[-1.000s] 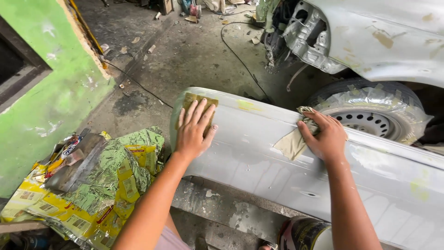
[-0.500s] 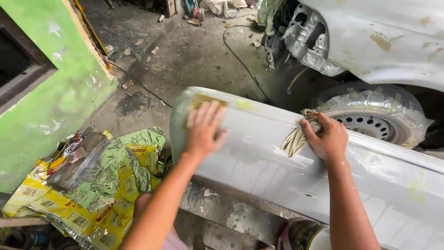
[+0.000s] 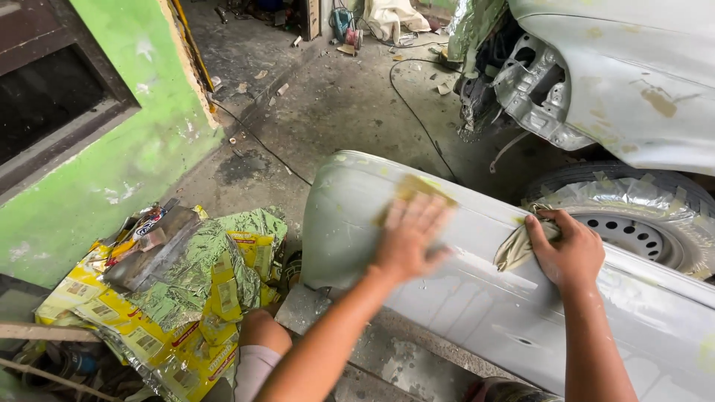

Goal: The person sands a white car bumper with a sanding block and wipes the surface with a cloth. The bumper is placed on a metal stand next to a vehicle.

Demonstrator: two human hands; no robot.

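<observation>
A long grey primed car body panel (image 3: 462,298) lies across the lower right. My left hand (image 3: 410,234) presses flat on a yellowish sheet of sandpaper (image 3: 421,186) near the panel's left end; the hand is blurred by motion. My right hand (image 3: 570,249) rests on the panel's top edge, closed on a crumpled beige rag (image 3: 521,246). My knee (image 3: 264,335) shows below the panel.
A grey primed car (image 3: 633,82) stands at the upper right, its wheel (image 3: 633,219) masked with paper. A green wall (image 3: 97,179) runs along the left. Yellow and silver foil wrappers (image 3: 186,298) lie on the concrete floor. A black cable (image 3: 417,119) crosses the floor.
My left hand has slid the sandpaper to the right along the panel. My right hand has bunched the rag and stays on the top edge.
</observation>
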